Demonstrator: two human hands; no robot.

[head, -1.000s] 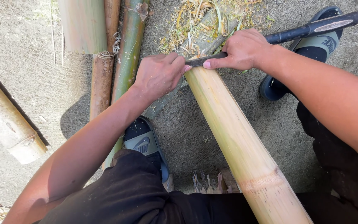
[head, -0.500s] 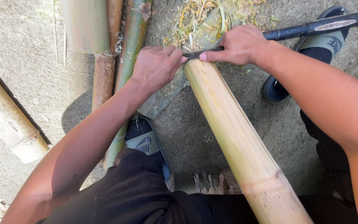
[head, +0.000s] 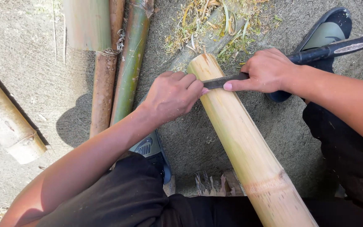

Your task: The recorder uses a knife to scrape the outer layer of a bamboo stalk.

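Observation:
A thick pale yellow bamboo pole (head: 244, 147) slants from my lap up to the middle of the view. Across its far end lies the blade of a long knife (head: 221, 81) with a black handle. My right hand (head: 267, 71) grips that knife where blade meets handle. My left hand (head: 173, 96) pinches the blade's tip at the pole's left side. Both hands press the blade against the pole's skin.
Green and brown bamboo poles (head: 127, 67) lie on the grey ground at upper left, another pale pole (head: 7, 122) at far left. A heap of green-yellow shavings (head: 215, 25) sits beyond the pole's end. My feet wear dark sandals (head: 320, 40), the other (head: 152, 151) below my left arm.
The blade and both hands have slid toward me along the pole, baring its cut end beyond the blade.

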